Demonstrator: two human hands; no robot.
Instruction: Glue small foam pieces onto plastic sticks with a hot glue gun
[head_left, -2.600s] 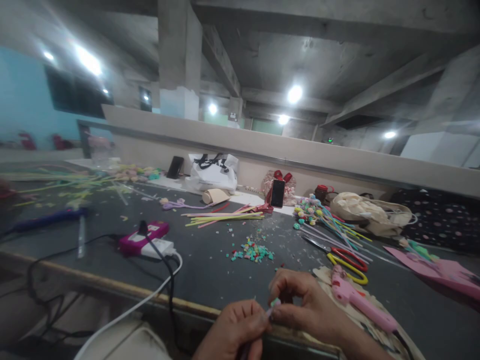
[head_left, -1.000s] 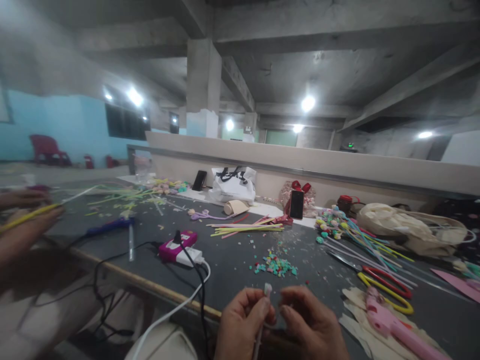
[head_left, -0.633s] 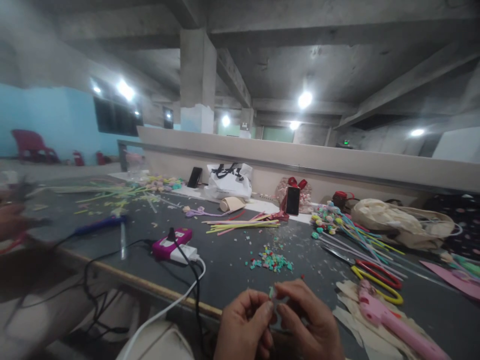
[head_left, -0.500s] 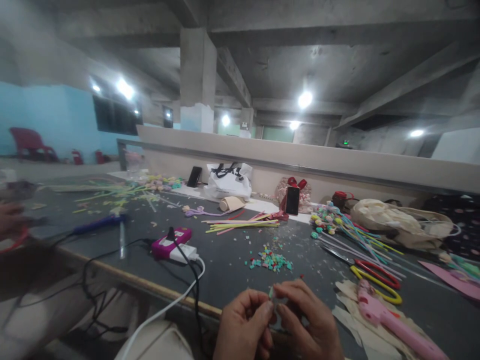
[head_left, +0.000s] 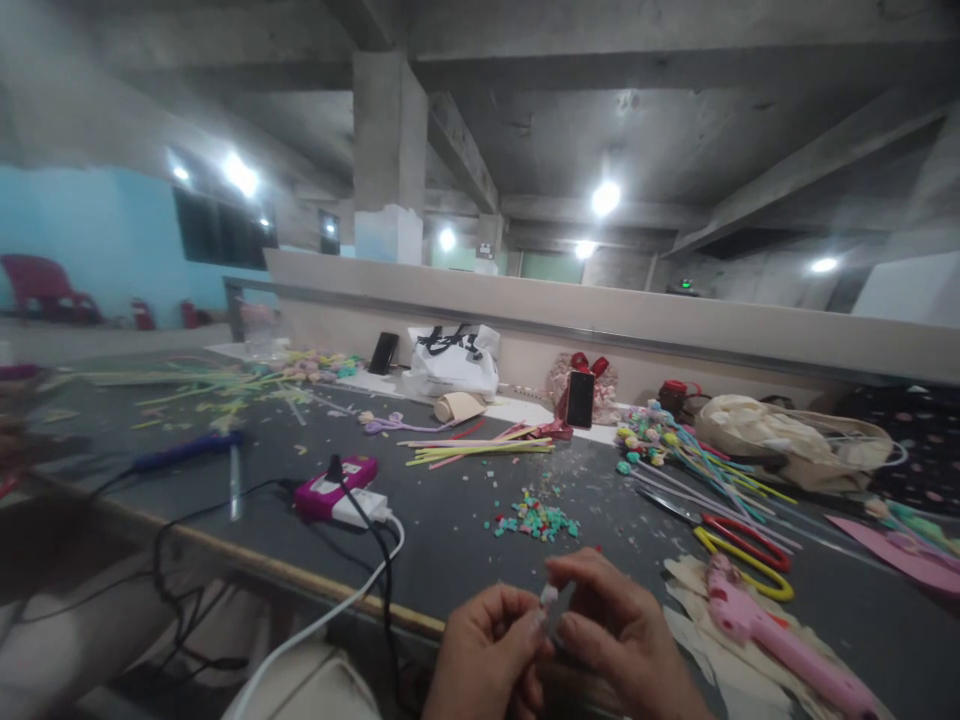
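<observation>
Low in the head view, at the table's front edge, my left hand (head_left: 491, 645) pinches a small pale piece (head_left: 550, 595) between thumb and forefinger. What exactly it is stays too small to make out. My right hand (head_left: 626, 630) is just beside it, thumb and forefinger parted around a gap, with nothing visible between them. Beyond both hands lies a loose pile of tiny teal, yellow and red bits (head_left: 538, 517). To the right, a pink glue gun (head_left: 780, 640) rests on crumpled beige paper (head_left: 690, 625).
Red-and-yellow-handled scissors (head_left: 742, 550) lie at right, near a bundle of colored stems (head_left: 712, 465). Pastel strips (head_left: 480, 447) lie mid-table. At left are a purple power strip (head_left: 335, 487), a white cable (head_left: 330, 620) and a blue glue gun (head_left: 187, 450). Another person's hand shows at far left.
My right thumb and forefinger have drawn apart from the pale piece, which shows more clearly in my left hand. The view has shifted slightly.
</observation>
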